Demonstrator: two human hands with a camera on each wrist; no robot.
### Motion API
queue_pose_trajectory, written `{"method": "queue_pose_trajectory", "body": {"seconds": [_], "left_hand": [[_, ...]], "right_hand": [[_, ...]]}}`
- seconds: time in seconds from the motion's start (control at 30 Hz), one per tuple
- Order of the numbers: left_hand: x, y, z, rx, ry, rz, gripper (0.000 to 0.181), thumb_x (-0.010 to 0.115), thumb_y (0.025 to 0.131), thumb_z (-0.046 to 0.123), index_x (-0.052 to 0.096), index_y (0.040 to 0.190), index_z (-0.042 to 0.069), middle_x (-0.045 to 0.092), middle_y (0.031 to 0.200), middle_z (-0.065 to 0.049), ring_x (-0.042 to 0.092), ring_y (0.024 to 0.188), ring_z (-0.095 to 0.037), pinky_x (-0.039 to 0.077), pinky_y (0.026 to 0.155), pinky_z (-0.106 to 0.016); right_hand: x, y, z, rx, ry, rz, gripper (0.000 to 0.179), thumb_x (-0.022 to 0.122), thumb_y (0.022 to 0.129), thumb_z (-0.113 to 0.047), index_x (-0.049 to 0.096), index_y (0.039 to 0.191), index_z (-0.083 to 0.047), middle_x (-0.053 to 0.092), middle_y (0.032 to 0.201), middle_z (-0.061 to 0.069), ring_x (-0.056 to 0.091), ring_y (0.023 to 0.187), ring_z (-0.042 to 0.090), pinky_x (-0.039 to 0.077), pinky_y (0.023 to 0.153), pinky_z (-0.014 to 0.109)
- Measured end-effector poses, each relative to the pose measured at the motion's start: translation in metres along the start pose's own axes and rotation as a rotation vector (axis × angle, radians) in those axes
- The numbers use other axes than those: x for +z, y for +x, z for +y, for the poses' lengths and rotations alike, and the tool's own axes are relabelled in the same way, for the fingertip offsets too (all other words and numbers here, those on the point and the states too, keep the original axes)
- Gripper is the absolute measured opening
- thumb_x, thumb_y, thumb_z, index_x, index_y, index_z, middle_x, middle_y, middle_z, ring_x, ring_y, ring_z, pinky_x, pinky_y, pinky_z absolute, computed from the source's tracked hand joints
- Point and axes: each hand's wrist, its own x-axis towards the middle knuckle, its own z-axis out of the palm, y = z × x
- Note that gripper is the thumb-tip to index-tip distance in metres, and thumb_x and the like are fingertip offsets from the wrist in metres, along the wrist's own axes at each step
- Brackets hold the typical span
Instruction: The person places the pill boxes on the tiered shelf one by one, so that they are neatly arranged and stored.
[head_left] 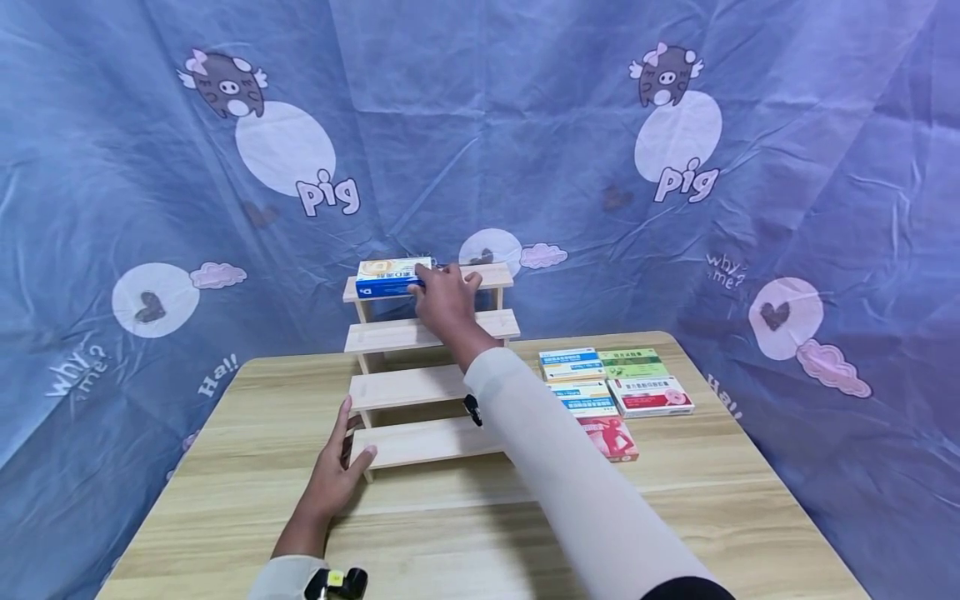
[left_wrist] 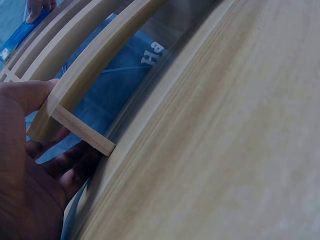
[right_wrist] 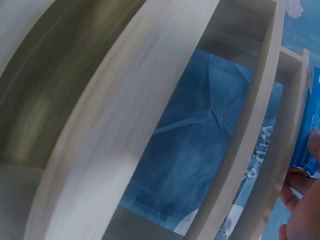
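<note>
A four-tier wooden step rack (head_left: 408, 387) stands on the table. On the left end of its top tier lies a blue and white medicine box (head_left: 386, 287), marked with a D. My right hand (head_left: 448, 304) pinches the box by its right end; in the right wrist view the blue box (right_wrist: 309, 120) and part of that hand (right_wrist: 306, 202) show at the right edge. My left hand (head_left: 337, 475) grips the left end of the lowest tier. In the left wrist view that hand's thumb lies by the board (left_wrist: 75, 90), with the other fingers partly hidden beneath it.
Right of the rack, several medicine boxes lie on the wooden table (head_left: 720, 492): blue and white boxes (head_left: 572, 364), a green box (head_left: 633, 363), a white and red box (head_left: 651, 397) and a pink-red box (head_left: 611, 439). A blue printed cloth (head_left: 480, 108) hangs behind.
</note>
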Motion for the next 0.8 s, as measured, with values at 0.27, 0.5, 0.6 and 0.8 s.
{"method": "queue_pose_trajectory", "body": {"seconds": [0.27,0.5,0.6,0.8], "left_hand": [[0.000,-0.001,-0.001,0.006,0.019,0.011,0.094,0.066,0.109,0.013,0.004,0.179,0.024,0.044,0.166,-0.031,0.053,0.147,-0.055,0.041,0.106,-0.009],[-0.001,-0.001,-0.001,0.010,0.007,0.010,0.093,0.066,0.109,0.013,0.005,0.179,0.024,0.045,0.166,-0.032,0.055,0.146,-0.056,0.044,0.105,-0.011],[-0.001,-0.001,0.000,0.007,0.003,0.009,0.093,0.067,0.109,0.013,0.005,0.179,0.024,0.045,0.167,-0.031,0.053,0.148,-0.055,0.042,0.107,-0.011],[-0.002,-0.001,0.002,-0.011,0.025,0.004,0.092,0.067,0.110,0.018,0.005,0.178,0.025,0.044,0.168,-0.029,0.052,0.149,-0.054,0.048,0.112,-0.024]], "right_hand": [[-0.002,0.001,-0.001,0.011,-0.016,-0.036,0.053,0.062,0.110,-0.048,0.057,0.161,-0.034,0.073,0.148,-0.004,0.056,0.143,0.026,0.031,0.115,0.059],[-0.001,-0.001,0.003,0.000,0.038,-0.011,0.065,0.065,0.106,-0.054,0.052,0.165,-0.030,0.067,0.155,-0.002,0.055,0.145,0.028,0.029,0.119,0.062],[0.000,-0.002,0.008,-0.008,0.049,-0.002,0.070,0.067,0.104,-0.058,0.051,0.166,-0.029,0.069,0.154,-0.003,0.054,0.148,0.028,0.027,0.122,0.064],[0.002,-0.006,0.024,-0.026,0.047,0.048,0.076,0.072,0.101,-0.061,0.050,0.166,-0.027,0.058,0.165,0.004,0.048,0.153,0.032,0.029,0.121,0.065]]}}
